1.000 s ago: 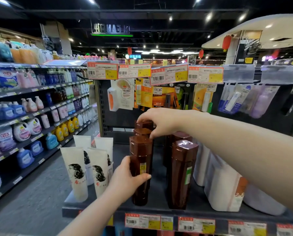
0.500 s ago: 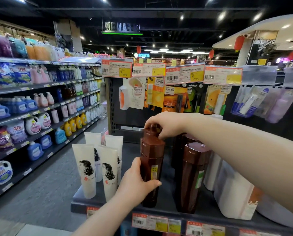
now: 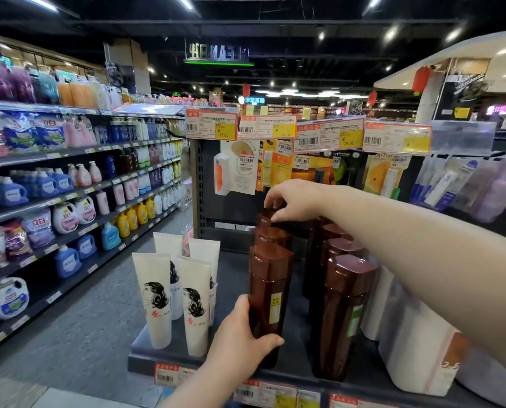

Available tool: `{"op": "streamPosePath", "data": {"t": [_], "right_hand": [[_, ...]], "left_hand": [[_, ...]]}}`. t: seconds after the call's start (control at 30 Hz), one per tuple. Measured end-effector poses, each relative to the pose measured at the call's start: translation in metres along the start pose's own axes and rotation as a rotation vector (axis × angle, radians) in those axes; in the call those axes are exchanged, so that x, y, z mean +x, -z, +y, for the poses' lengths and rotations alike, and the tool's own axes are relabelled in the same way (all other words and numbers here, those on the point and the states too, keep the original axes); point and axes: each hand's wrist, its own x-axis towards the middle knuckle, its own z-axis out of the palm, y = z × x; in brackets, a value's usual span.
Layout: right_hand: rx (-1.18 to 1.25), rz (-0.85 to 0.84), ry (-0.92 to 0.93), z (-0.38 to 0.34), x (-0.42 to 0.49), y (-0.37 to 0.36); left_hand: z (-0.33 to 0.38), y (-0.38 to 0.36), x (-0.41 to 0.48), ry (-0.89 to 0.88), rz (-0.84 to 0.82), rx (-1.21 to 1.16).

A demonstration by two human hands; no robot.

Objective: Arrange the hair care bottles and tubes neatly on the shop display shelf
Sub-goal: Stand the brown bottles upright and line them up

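Two rows of tall brown bottles stand on the dark display shelf (image 3: 237, 293). My left hand (image 3: 240, 337) grips the lower body of the front brown bottle (image 3: 271, 293) in the left row. My right hand (image 3: 294, 200) reaches over that row and pinches the cap of the rear brown bottle (image 3: 266, 220). The right row of brown bottles (image 3: 344, 307) stands under my right forearm. Several white tubes (image 3: 157, 295) printed with a woman's head stand at the shelf's left end.
White bottles (image 3: 416, 343) fill the shelf to the right of the brown ones. Price tags (image 3: 322, 136) and hanging packets hang above the shelf. A long aisle of detergent shelving (image 3: 54, 201) runs along the left, with grey floor between.
My right hand has lifted slightly and now pinches the rear bottle's cap with its fingertips. My left hand keeps its grip on the front bottle. The view shifted a little left.
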Motion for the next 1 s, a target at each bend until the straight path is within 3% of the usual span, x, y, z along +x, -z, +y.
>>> {"op": "streamPosePath", "data": {"t": [0.33, 0.77, 1.0], "right_hand": [[-0.055, -0.067, -0.018, 0.006, 0.025, -0.014], [-0.012, 0.052, 0.014, 0.01, -0.025, -0.001], [0.073, 0.11, 0.048, 0.018, -0.101, -0.007]], "left_hand": [[-0.002, 0.0, -0.001, 0.004, -0.013, -0.007], [0.001, -0.004, -0.001, 0.039, 0.025, -0.048], [0.014, -0.006, -0.004, 0.045, 0.232, -0.116]]}}
